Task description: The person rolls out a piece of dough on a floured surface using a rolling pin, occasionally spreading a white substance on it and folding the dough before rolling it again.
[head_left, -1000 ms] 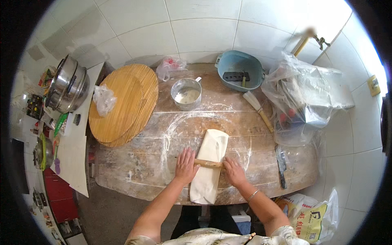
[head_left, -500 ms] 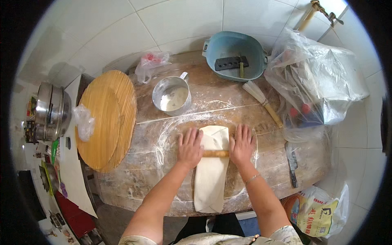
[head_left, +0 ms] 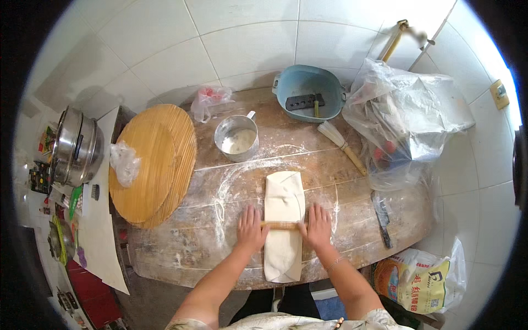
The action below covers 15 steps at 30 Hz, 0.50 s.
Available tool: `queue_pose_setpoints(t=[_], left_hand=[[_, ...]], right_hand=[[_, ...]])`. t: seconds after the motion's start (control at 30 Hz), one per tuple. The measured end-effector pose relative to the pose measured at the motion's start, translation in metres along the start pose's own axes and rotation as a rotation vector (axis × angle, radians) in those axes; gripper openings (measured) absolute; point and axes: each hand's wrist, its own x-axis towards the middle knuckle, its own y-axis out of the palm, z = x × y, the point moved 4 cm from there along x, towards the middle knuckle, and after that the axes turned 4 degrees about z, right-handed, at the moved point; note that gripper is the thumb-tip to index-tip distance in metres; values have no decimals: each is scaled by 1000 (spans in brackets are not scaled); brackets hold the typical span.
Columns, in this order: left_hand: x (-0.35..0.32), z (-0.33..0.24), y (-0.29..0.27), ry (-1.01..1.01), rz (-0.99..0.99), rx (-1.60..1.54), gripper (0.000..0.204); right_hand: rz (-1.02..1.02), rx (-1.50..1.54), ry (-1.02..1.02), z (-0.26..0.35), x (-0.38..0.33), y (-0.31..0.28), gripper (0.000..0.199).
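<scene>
A long, pale strip of dough [head_left: 283, 190] lies lengthwise before me on the floured wooden table, with creases near its far and near ends. A wooden rolling pin [head_left: 280, 225] crosses its middle. My left hand [head_left: 251, 230] presses on the pin's left end, palm down, fingers stretched forward. On the right end lies my right hand [head_left: 317, 226], likewise flat with the fingers extended and the thumb near the pin. Both palms hide the pin's ends. White flour [head_left: 223, 192] is scattered on the wood around the dough.
Beyond the dough stand a metal cup [head_left: 237, 151] with flour and a blue-green basin [head_left: 308, 113]. A brush [head_left: 344, 147] and a knife [head_left: 380, 219] lie to the right, near a plastic-covered bundle [head_left: 407, 110]. Round wooden boards [head_left: 143, 165] are at left; a flour sack [head_left: 418, 278] sits lower right.
Both hands and the rolling pin have moved toward me, from the far part of the dough to its middle. The whole view has also shifted slightly.
</scene>
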Motion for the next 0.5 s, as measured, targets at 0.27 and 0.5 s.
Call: queue_pose_setpoints(t=[0.27,0.5], left_hand=[[-58,-2,2,159,131,28,82],[41,-12,-14,47,-48,62,74]], right_hand=[[61,111,71,11,-61,0,67],[-97,62,215,-6,47,-8,67]])
